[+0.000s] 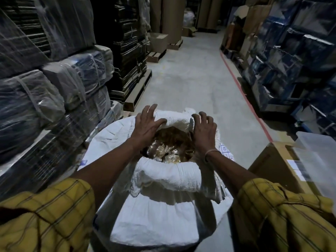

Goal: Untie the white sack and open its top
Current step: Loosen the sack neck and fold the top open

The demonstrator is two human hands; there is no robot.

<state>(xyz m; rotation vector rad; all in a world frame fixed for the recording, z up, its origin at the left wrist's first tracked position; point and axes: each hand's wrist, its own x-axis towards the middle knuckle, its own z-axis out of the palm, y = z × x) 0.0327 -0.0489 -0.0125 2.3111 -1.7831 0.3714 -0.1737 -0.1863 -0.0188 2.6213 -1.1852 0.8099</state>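
A big white woven sack (156, 219) stands on the floor right below me. Its top is open, and the rim (171, 174) is rolled down into a thick cuff. Inside lie clear plastic bags of brownish and golden pieces (169, 144). My left hand (147, 123) hovers over the far left rim with fingers spread, holding nothing. At the far right rim, my right hand (204, 129) has its fingers curled and apart, touching or nearly touching the cloth. No tie string is visible.
Plastic-wrapped bundles (54, 91) are stacked on the left, close to the sack. A cardboard box (278, 166) with a translucent bin (320, 157) on it stands at the right. Blue wrapped pallets (291, 57) line the right wall behind a red floor line (243, 95). The concrete aisle (190, 73) runs ahead.
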